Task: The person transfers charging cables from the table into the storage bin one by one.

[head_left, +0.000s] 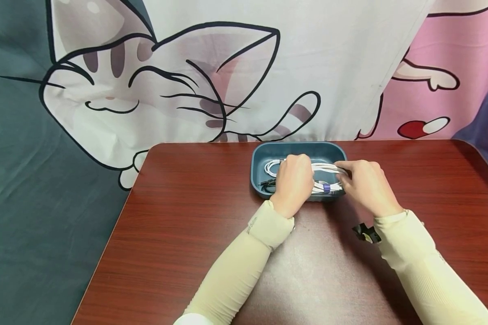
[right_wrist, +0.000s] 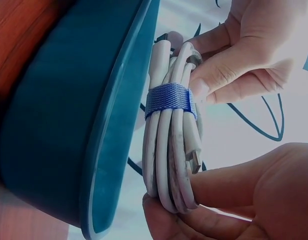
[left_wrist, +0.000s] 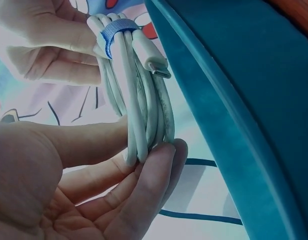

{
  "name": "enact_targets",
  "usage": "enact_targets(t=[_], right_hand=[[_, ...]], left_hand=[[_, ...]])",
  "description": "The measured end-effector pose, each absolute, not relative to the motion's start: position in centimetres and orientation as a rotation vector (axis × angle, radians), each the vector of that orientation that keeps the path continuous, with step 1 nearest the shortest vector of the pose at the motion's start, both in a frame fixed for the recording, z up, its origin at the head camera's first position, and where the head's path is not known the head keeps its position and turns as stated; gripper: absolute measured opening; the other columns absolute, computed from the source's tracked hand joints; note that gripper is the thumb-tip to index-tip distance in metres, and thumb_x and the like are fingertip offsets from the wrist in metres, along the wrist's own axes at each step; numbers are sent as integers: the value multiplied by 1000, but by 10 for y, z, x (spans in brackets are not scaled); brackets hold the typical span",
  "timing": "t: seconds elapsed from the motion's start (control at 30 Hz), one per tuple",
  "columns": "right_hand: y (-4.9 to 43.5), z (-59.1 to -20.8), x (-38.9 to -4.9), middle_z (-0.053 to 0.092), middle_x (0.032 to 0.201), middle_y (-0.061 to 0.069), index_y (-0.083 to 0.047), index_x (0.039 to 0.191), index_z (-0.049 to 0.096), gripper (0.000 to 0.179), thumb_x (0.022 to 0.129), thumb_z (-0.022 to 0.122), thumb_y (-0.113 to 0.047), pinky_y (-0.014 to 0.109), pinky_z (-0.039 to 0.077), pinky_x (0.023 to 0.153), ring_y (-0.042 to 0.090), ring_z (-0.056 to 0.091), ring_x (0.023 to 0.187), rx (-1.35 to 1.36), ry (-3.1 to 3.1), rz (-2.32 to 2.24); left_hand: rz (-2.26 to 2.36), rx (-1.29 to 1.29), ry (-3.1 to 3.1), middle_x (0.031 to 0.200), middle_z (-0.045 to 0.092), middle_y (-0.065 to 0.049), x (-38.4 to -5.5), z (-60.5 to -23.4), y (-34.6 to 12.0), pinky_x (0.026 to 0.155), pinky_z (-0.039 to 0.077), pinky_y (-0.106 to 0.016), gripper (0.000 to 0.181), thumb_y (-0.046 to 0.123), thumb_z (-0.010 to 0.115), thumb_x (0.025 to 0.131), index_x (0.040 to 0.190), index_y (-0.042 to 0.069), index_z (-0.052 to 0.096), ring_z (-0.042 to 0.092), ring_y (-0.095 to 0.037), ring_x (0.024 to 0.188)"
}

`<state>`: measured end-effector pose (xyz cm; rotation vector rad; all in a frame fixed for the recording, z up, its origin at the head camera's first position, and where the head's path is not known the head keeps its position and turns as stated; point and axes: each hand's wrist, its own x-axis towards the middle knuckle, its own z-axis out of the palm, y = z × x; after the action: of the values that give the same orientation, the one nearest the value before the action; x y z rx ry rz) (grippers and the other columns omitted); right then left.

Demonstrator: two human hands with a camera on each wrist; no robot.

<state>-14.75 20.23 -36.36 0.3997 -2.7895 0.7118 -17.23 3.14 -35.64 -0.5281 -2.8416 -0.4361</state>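
Observation:
Between both hands is a coiled white cable bound by a blue strap, held above the near rim of a blue-green bin. My left hand pinches one end of the coil. At the opposite end, the thumb and fingers of my right hand grip the loops. A USB-C plug pokes out beside the strap in the left wrist view. Behind the hands, another white cable loop and a black cable lie in the bin, partly hidden by my left hand.
The bin stands at the far edge of a reddish-brown wooden table. A curtain printed with a cartoon cat hangs directly behind it. A small dark device sits at the right wrist.

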Motion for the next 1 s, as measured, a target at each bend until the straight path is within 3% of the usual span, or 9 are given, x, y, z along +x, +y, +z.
enact_targets(t=[0.5, 1.0], right_hand=[[204, -361, -156, 68, 72, 13, 9, 109, 71, 25, 86, 66, 2, 35, 37, 51, 21, 48, 52, 362, -2823, 745], [205, -365, -169, 70, 79, 16, 7, 110, 72, 25, 87, 66, 0, 38, 42, 57, 26, 55, 60, 363, -2860, 757]], left_hand=[[-428, -555, -2839, 72, 71, 2, -183, -355, 34, 64, 56, -32, 15, 14, 73, 87, 72, 15, 72, 71, -20, 74], [-425, -539, -2870, 79, 72, -1, -197, -358, 35, 67, 57, -33, 5, 12, 73, 86, 80, 13, 73, 72, -21, 78]])
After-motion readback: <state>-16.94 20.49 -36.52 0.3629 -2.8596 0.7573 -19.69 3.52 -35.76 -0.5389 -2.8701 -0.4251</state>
